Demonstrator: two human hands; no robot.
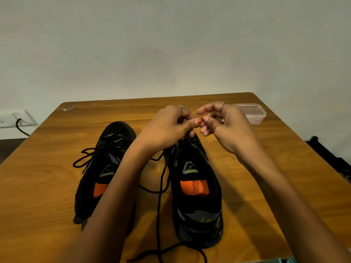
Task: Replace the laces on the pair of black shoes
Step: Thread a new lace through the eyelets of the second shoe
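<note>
head view looks down on a wooden worktop (47,177) where two black shoes stand side by side, toes pointing away from the person. the left shoe (103,168) is partly covered by the left forearm; its lace (85,158) lies in loose loops over its outer side. the right shoe (197,196) shows an orange insole and a grey heel. a long black lace (160,205) hangs down from its front eyelets, runs along the gap between the shoes and curls on the worktop near the bottom edge.

both hands meet above the toe end of the right shoe. the left hand (171,126) has its fingers curled inward, thumb and forefinger pinched on the tip of the lace. the right hand (224,126) is just beside it, thumb and a fingertip closing on the same small tip, the other fingers spread loose. rings show on both hands.

a clear plastic box (250,112) sits near the far right corner, well apart from the shoes.
</note>
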